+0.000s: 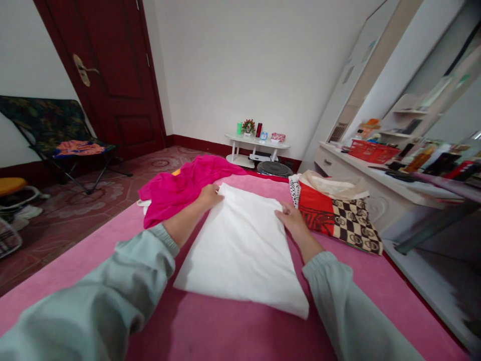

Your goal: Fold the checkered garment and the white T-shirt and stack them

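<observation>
A white folded garment point(246, 245) lies flat on the pink bed cover point(203, 331) in front of me. At its far left corner my left hand point(210, 197) is closed, the fingers pinching the cloth. My right hand point(292, 216) grips the far right corner, thumb on top and fingers partly hidden at the edge. Just beyond the left hand is a rumpled magenta cloth point(188, 183). To the right of the right hand sits a folded stack of clothes, with a red, black and cream patterned garment point(334, 215) showing.
A dresser point(326, 159) with a red basket point(372, 150) and several bottles runs along the right. By the far wall stands a small white table point(259, 140) with ornaments. A folding chair point(45, 120) holding a cloth and a yellow-topped stool point(13, 185) are at the left.
</observation>
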A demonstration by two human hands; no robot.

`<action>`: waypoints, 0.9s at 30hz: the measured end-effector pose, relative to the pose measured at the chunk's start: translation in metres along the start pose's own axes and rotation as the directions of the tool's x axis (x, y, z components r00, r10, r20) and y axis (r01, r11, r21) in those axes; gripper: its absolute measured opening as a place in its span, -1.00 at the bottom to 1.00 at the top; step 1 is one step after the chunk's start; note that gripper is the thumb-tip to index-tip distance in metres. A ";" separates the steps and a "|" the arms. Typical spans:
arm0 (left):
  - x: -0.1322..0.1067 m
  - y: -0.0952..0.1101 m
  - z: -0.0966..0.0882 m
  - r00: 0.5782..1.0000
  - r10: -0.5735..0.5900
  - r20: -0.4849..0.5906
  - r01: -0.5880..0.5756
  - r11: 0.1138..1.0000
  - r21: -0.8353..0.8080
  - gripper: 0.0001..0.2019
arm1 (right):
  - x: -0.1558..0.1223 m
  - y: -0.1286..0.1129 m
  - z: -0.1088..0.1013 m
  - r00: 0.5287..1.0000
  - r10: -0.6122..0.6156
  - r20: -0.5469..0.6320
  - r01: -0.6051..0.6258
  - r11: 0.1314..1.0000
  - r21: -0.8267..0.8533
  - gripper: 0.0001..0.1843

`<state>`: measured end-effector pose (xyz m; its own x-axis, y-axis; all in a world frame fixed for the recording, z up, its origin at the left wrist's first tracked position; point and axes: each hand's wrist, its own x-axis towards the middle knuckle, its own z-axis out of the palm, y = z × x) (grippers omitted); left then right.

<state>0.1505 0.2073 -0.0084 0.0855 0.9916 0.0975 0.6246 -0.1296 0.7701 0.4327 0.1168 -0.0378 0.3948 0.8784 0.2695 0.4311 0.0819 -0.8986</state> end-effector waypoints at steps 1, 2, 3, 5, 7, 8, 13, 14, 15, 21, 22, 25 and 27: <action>0.004 -0.006 0.008 1.000 -0.013 -0.016 0.014 1.000 0.026 -0.79 | 0.001 0.010 0.005 1.000 0.007 -0.013 -0.007 1.000 -0.029 -0.46; 0.006 -0.011 0.015 0.999 -0.021 -0.031 0.023 0.998 0.051 -0.77 | 0.001 0.018 0.008 1.000 0.004 -0.024 -0.005 0.999 -0.046 -0.42; 0.006 -0.016 0.021 0.999 -0.026 -0.042 0.029 0.997 0.072 -0.72 | 0.000 0.024 0.010 0.999 -0.010 -0.030 0.008 0.999 -0.051 -0.40; 0.004 -0.024 0.029 0.998 -0.004 -0.067 0.010 0.996 0.093 -0.59 | -0.005 0.028 0.010 0.998 -0.064 -0.017 0.064 0.997 -0.037 -0.40; 0.002 -0.028 0.033 0.993 0.059 -0.107 -0.055 0.998 0.042 -0.46 | -0.009 0.025 0.009 0.991 -0.129 -0.019 0.129 0.992 0.002 -0.46; 0.002 -0.029 0.034 0.987 0.102 -0.125 -0.105 0.994 -0.022 -0.41 | -0.011 0.022 0.008 0.988 -0.149 -0.041 0.150 0.988 0.024 -0.48; 0.012 -0.033 0.037 0.936 0.272 -0.224 -0.336 0.881 -0.333 -0.56 | -0.011 0.017 0.009 0.995 -0.054 -0.080 0.059 0.997 0.059 -0.47; 0.014 -0.033 0.038 0.933 0.284 -0.220 -0.347 0.872 -0.345 -0.60 | -0.009 0.017 0.009 0.998 -0.020 -0.058 0.024 0.997 0.071 -0.47; 0.016 -0.032 0.038 0.934 0.290 -0.206 -0.348 0.868 -0.355 -0.63 | -0.007 0.018 0.009 0.999 0.006 -0.032 -0.003 0.995 0.099 -0.48; 0.022 -0.026 0.036 0.915 0.307 -0.263 -0.395 0.817 -0.419 -0.58 | 0.008 0.022 0.002 1.000 0.026 -0.002 -0.023 0.922 0.387 -0.43; 0.023 -0.027 0.036 0.919 0.304 -0.249 -0.383 0.837 -0.391 -0.57 | 0.009 0.024 0.002 0.998 0.053 -0.016 -0.043 0.928 0.371 -0.43; 0.025 -0.033 0.038 0.953 0.281 -0.111 -0.297 0.939 -0.173 -0.55 | 0.010 0.027 0.001 0.991 0.061 -0.117 -0.048 0.992 0.114 -0.47; 0.025 -0.035 0.038 0.963 0.265 -0.049 -0.266 0.964 -0.027 -0.54 | 0.006 0.023 0.002 0.982 -0.069 -0.176 0.036 0.982 -0.185 -0.51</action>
<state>0.1605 0.2360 -0.0572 0.2097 0.9209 0.3286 0.5585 -0.3886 0.7329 0.4433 0.1247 -0.0572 0.5006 0.7739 0.3879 0.5881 0.0248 -0.8084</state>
